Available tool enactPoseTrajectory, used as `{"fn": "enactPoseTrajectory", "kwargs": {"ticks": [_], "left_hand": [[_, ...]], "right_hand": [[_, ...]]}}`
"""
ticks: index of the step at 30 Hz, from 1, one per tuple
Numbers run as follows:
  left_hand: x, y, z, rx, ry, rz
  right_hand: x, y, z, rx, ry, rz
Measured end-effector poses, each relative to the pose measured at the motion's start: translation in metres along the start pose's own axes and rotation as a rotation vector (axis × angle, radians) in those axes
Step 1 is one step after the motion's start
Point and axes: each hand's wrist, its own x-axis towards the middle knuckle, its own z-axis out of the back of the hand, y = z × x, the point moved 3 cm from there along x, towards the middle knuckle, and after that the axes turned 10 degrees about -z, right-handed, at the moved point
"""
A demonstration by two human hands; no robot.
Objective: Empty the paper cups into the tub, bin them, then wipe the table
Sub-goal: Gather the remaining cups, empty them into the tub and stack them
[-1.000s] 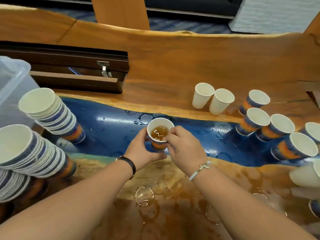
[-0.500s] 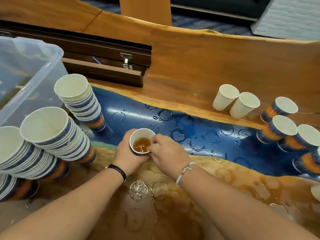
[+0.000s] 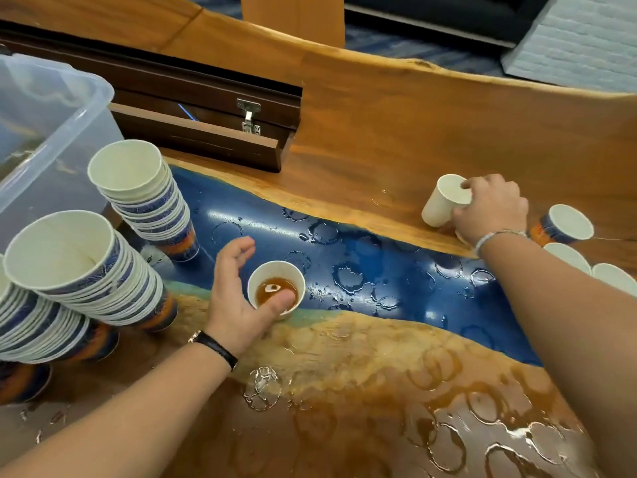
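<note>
A paper cup (image 3: 275, 292) holding brown liquid stands on the blue strip of the wet table (image 3: 362, 357). My left hand (image 3: 232, 298) is beside it on its left. The thumb lies against the cup's near rim, and the fingers are loosely spread and off the cup. My right hand (image 3: 489, 208) reaches far right and grips a plain white cup (image 3: 439, 205) with its fingers over the rim. A second white cup is mostly hidden under that hand. The clear plastic tub (image 3: 100, 98) stands at the far left.
Three leaning stacks of nested cups (image 3: 144, 194) (image 3: 82, 274) (image 3: 24, 326) stand by the tub. More single cups (image 3: 568, 224) sit at the right edge. A dark wooden box (image 3: 206, 132) with a latch lies behind. Wet rings and puddles cover the table.
My right hand let go of the liquid cup and moved right onto the white cup. My left hand loosened its fingers from the liquid cup. The view shifted left.
</note>
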Motion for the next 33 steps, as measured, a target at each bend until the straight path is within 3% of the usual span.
{"fn": "enactPoseTrajectory", "kwargs": {"ticks": [3, 5, 9, 15, 21, 28, 33], "left_hand": [[0.035, -0.042, -0.001, 0.126, -0.050, -0.204], [0.068, -0.069, -0.014, 0.246, 0.007, -0.287], [0.132, -0.102, -0.077, 0.413, 0.254, -0.297], [0.179, -0.093, -0.196, 0.693, 0.649, -0.357], [0.206, -0.076, -0.267, 0.730, 0.726, -0.348], [0.223, -0.082, -0.302, 0.729, 1.058, -0.423], [0.221, -0.085, -0.305, 0.762, 1.062, -0.449]], "right_hand": [[0.014, -0.024, -0.010, 0.062, 0.069, -0.195], [0.017, -0.037, -0.014, 0.079, 0.108, -0.251], [0.019, -0.050, -0.015, 0.088, 0.167, -0.219], [0.032, -0.057, -0.020, 0.031, 0.378, -0.153], [0.037, -0.064, -0.042, 0.144, 0.453, -0.228], [0.042, -0.065, -0.049, 0.293, 0.398, -0.211], [0.037, -0.060, -0.044, 0.301, 0.369, -0.194]]}}
